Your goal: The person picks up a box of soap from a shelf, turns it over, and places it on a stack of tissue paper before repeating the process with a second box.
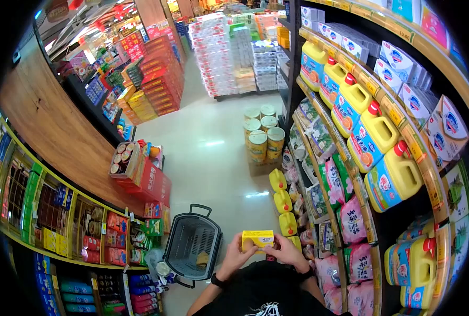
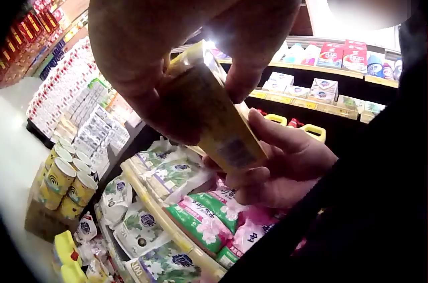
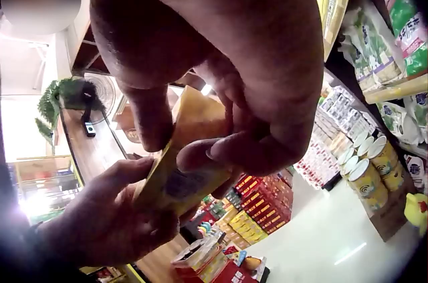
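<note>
In front of the chest, a small yellow box (image 1: 257, 238) is held up between both hands. My left hand (image 1: 237, 257) grips its left end with thumb and fingers, and my right hand (image 1: 288, 250) pinches the right end. Seen from the left wrist, the box (image 2: 231, 137) is tilted, with a printed patch on one face; the right hand's fingers (image 2: 291, 159) curl round its lower end. From the right wrist, the right thumb and fingers close on the box (image 3: 200, 119), and the left hand (image 3: 110, 213) supports it from below.
A dark grey shopping basket (image 1: 184, 239) stands on the floor to the left, a tan item (image 1: 203, 258) inside. Shelves at right hold yellow detergent jugs (image 1: 374, 130) and pink bags (image 1: 353, 220). Stacked yellow tins (image 1: 257, 145) stand ahead; a red display box (image 1: 150, 181) is left.
</note>
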Tool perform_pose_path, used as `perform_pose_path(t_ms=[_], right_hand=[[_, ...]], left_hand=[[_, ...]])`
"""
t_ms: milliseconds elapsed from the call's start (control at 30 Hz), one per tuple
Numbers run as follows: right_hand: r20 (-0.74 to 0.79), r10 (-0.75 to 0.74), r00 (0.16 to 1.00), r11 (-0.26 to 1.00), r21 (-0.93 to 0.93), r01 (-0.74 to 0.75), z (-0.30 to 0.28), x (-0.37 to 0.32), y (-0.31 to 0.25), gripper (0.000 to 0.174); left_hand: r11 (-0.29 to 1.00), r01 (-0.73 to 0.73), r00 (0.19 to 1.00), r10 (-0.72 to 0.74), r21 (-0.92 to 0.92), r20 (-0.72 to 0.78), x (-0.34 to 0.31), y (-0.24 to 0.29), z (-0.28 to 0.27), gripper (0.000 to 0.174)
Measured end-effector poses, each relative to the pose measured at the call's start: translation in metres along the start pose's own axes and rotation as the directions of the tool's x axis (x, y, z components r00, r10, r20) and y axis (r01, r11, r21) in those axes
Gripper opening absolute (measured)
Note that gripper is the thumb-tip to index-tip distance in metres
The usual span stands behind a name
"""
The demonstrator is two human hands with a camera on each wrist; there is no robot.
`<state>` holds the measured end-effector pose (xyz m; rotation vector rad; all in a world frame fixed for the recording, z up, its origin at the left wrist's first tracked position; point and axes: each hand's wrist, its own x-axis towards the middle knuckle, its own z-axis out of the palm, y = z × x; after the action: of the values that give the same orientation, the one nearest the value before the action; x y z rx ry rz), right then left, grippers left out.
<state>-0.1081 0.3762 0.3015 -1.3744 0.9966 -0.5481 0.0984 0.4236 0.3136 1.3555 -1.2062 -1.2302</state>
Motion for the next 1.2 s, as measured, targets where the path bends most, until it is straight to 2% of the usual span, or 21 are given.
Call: perform_pose_path(t_ms=[133, 267, 333, 367, 433, 533, 567, 667, 700, 767, 800, 1000, 1100, 1200], right_hand=[[0.075, -0.001, 0.997, 1.000, -0.022, 0.003, -0.014, 0.013, 0.006, 0.052], [0.114, 0.072, 0.991, 0.993, -0.106, -0.060, -0.030, 0.016, -0.010, 0.052], [0.148, 0.124, 0.981, 0.988, -0.106, -0.109, -0.039, 0.015, -0.019, 0.052], [0.147, 0.088, 0.985, 0.992, -0.098, -0.074, -0.043, 0.017, -0.015, 0.051], [0.154, 0.019, 0.988, 0.997, -0.076, -0.007, -0.045, 0.018, -0.006, 0.050], [0.190, 0.130, 0.973, 0.990, -0.083, -0.116, -0.048, 0.015, -0.029, 0.048], [0.186, 0.113, 0.976, 0.991, -0.086, -0.099, -0.049, 0.018, -0.028, 0.047], [0.188, 0.037, 0.981, 0.997, -0.079, -0.023, -0.048, 0.024, -0.007, 0.045], [0.199, 0.083, 0.977, 0.996, 0.001, -0.085, -0.047, 0.028, 0.009, 0.044], [0.221, 0.048, 0.974, 0.996, 0.057, -0.062, -0.044, 0.031, 0.002, 0.052], [0.222, 0.076, 0.972, 0.997, 0.012, -0.080, -0.044, 0.033, 0.006, 0.051], [0.224, 0.130, 0.966, 0.991, -0.007, -0.131, -0.040, 0.043, -0.002, 0.050], [0.207, 0.132, 0.969, 0.991, 0.006, -0.136, -0.036, 0.046, -0.006, 0.049], [0.221, 0.159, 0.962, 0.987, -0.002, -0.163, -0.035, 0.053, -0.003, 0.047]], left_hand=[[1.000, -0.001, 0.998, 0.001, -0.006, -0.066, 0.006, -0.012, 0.009, 0.054], [1.000, -0.002, 0.993, 0.001, -0.015, -0.119, 0.007, -0.009, 0.022, 0.056], [0.998, 0.046, 0.986, -0.054, -0.048, -0.158, 0.004, 0.002, 0.033, 0.056], [0.995, 0.069, 0.980, -0.080, -0.067, -0.181, 0.004, 0.005, 0.037, 0.055], [0.997, 0.066, 0.981, -0.071, -0.028, -0.181, 0.004, 0.002, 0.040, 0.054], [0.997, 0.061, 0.982, -0.068, -0.045, -0.177, 0.000, 0.002, 0.041, 0.054], [0.997, 0.049, 0.983, -0.059, -0.059, -0.172, 0.002, 0.003, 0.040, 0.054], [0.994, 0.045, 0.979, -0.024, 0.095, -0.203, 0.004, -0.013, 0.039, 0.055], [0.995, 0.050, 0.978, -0.030, 0.091, -0.206, 0.003, -0.017, 0.039, 0.055], [0.996, 0.061, 0.975, -0.045, 0.069, -0.216, 0.008, -0.011, 0.037, 0.055], [0.994, 0.089, 0.980, -0.075, 0.067, -0.184, 0.010, -0.005, 0.033, 0.056], [0.995, 0.058, 0.982, -0.042, 0.081, -0.182, 0.016, -0.008, 0.021, 0.055], [0.992, 0.106, 0.984, -0.094, 0.071, -0.152, 0.020, -0.006, 0.013, 0.054], [0.991, 0.090, 0.982, -0.071, 0.102, -0.177, 0.026, -0.008, 0.008, 0.061]])
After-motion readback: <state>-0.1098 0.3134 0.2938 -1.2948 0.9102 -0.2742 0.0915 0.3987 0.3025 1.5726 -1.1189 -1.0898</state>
